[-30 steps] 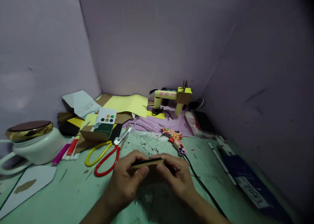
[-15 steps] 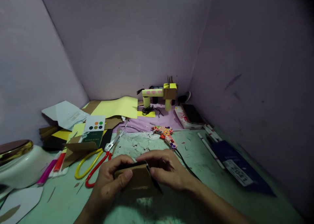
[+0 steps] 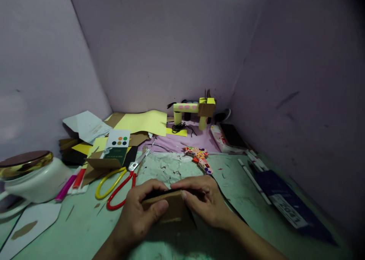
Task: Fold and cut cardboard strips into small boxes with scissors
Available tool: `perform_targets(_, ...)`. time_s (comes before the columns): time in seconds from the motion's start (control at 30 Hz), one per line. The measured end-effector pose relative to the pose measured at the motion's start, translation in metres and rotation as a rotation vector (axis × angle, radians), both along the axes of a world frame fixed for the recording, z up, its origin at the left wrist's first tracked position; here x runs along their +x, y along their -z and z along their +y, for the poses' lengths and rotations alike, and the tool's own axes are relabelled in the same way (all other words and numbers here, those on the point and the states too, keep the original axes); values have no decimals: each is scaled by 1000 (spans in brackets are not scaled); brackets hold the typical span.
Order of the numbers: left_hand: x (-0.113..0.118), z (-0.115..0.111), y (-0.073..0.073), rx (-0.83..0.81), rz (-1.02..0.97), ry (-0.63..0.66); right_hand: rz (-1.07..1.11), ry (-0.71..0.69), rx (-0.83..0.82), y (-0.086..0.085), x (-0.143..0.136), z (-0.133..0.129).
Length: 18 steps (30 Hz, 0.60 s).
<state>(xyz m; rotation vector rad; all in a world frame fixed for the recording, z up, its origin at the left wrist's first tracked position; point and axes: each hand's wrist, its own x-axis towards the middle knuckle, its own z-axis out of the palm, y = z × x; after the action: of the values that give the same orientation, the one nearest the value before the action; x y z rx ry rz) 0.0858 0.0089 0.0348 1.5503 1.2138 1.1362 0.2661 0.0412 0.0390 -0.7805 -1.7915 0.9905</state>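
Close in front of me, a folded piece of brown cardboard [image 3: 171,210] with a dark inner side is held above the green tabletop. My left hand [image 3: 142,210] grips its left end, thumb on the brown face and fingers behind. On its right end, my right hand [image 3: 203,201] pinches the upper corner, with the fingers over the top edge. Just beyond the hands lies a flower-patterned glue gun [image 3: 199,155], its black cord running to the right. Scissors [image 3: 121,184] with one yellow and one red handle rest left of my left hand.
A yellow paper animal figure [image 3: 186,108] stands at the back. Paper and cardboard sheets [image 3: 142,123] are piled back left. A white teapot-like vessel [image 3: 37,180] stands at the left. Dark blue packet [image 3: 296,203], white sticks [image 3: 255,182] and a phone [image 3: 232,135] lie at the right.
The view has turned slightly left, so the whole scene sits further right. My right thumb and fingers have closed in on the cardboard's upper right corner. The left hand keeps its grip.
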Motion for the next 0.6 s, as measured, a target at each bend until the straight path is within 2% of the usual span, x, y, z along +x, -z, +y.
perform_targets(0.1, -2, 1, 4, 33, -2, 32, 11, 33, 71, 3, -1, -2)
perform_targets(0.2, -4, 1, 8, -15, -92, 70, 10, 52, 112, 4, -3, -4)
perform_targets(0.3, -5, 1, 11, -66, -160, 71, 18, 44, 60, 5, -4, -4)
perform_targets(0.47, -2, 2, 10, -40, -122, -22, 95, -42, -138, 6, -6, -3)
perform_targets(0.53, 0, 1, 9, -18, -101, -20, 76, -25, -144, 8, -8, -5)
perform_targets(0.6, 2, 1, 8, 13, -84, -5, 22, 53, -83, 9, -11, -8)
